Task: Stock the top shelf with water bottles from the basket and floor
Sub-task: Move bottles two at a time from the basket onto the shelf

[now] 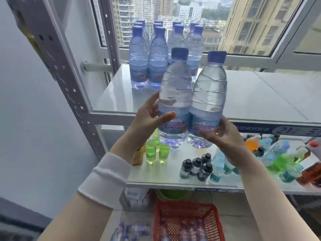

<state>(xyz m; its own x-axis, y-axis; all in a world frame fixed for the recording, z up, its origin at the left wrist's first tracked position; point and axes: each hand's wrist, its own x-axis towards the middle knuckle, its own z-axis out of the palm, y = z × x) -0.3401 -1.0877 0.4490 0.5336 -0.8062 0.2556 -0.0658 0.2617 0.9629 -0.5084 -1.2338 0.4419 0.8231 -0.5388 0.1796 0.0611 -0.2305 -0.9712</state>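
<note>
White top shelf (260,94) before a city-view window (243,23): cluster of water bottles (157,58) standing upright at back left. Red basket (186,221) on floor, more bottles inside and beside. Two bottles held upright, touching, at shelf front: left bottle (174,94) clasped by left hand (147,119), right bottle (207,98) by right hand (224,136), fingers wrapped around labels.

Bottle cluster (161,54) set back-left on top shelf (260,98), two held bottles (191,101) before it, basket (187,221) placed on floor below
</note>
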